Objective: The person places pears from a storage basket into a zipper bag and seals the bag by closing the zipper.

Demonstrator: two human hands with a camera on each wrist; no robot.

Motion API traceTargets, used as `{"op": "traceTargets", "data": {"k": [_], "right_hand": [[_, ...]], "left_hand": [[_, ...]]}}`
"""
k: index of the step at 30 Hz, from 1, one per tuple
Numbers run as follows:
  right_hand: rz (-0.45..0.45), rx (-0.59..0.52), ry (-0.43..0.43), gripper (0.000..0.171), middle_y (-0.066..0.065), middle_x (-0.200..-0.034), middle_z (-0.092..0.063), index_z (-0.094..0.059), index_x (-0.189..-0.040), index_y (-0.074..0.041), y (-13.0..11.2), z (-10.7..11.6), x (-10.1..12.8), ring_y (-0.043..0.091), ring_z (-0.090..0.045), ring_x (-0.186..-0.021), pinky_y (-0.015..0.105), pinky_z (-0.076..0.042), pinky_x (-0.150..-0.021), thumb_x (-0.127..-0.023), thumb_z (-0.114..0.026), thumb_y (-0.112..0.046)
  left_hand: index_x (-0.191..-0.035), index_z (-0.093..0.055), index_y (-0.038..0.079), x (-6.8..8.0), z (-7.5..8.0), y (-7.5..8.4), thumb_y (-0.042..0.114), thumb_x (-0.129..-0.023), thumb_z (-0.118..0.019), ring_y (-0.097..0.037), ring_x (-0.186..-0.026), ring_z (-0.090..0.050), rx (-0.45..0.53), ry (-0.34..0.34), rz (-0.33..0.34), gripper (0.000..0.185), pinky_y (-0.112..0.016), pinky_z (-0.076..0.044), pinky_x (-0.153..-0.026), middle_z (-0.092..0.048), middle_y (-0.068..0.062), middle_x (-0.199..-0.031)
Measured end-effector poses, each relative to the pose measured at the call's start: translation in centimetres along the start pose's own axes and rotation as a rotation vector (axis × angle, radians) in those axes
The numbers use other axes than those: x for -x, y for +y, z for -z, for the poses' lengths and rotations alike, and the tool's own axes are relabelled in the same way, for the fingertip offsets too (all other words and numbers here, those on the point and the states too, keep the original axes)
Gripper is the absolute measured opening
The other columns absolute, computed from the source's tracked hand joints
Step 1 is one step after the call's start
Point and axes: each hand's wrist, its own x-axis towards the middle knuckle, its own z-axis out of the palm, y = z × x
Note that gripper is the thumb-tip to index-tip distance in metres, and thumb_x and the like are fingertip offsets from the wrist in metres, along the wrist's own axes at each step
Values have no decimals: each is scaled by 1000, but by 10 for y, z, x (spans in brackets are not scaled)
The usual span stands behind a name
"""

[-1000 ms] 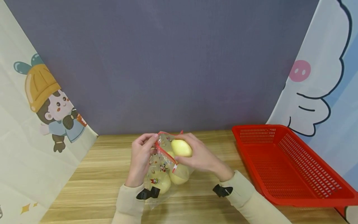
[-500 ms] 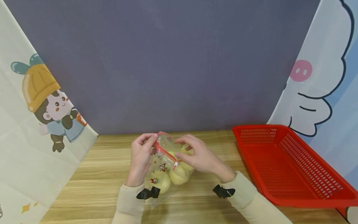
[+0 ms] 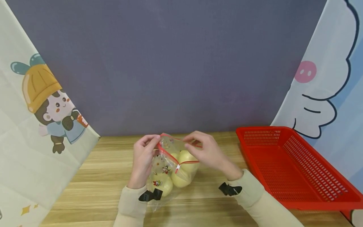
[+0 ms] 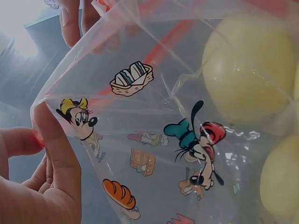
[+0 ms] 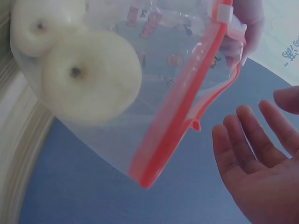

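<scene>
A clear zip bag point(image 3: 165, 164) with cartoon prints and a red zip strip stands on the wooden table point(image 3: 99, 176). It holds several pale yellow round fruits point(image 3: 181, 178). My left hand point(image 3: 153, 140) pinches the bag's left rim between thumb and fingers, as the left wrist view shows of the hand point(image 4: 51, 154) on the bag point(image 4: 154, 140). My right hand point(image 3: 193, 138) hovers at the right side of the open mouth. In the right wrist view that hand point(image 5: 254, 154) has relaxed, spread fingers and holds nothing, just beside the bag point(image 5: 154, 60) and its fruits point(image 5: 91, 74).
An empty red mesh basket point(image 3: 295, 170) sits on the table to the right. Cartoon-printed panels stand at the left point(image 3: 42, 104) and at the right point(image 3: 320, 94), with a grey backdrop behind.
My right hand held a yellow fruit at the bag's mouth, pushed it inside, let go and rose to the rim. The left hand has kept its pinch.
</scene>
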Motion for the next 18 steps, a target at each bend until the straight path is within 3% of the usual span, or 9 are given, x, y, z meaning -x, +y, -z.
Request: {"op": "traceTargets", "data": {"k": [7, 18], "right_hand": [[16, 20, 5, 16, 7, -105, -72, -73, -107, -1, 1, 6, -6, 18, -68, -91, 39, -60, -82, -92, -71, -3], [-46, 81, -3, 18, 2, -108, -71, -73, -111, -5, 9, 10, -13, 17, -67, -96, 37, -59, -84, -94, -69, -8]], "left_hand": [[-100, -69, -5, 1, 0, 2, 6, -96, -70, -13, -66, -63, -9, 6, 1, 12, -23, -57, -53, -67, -4, -76], [-102, -68, -6, 1, 0, 3, 6, -96, -69, -13, -66, -63, -9, 2, 8, 14, -23, -57, -53, -66, -4, -76]]}}
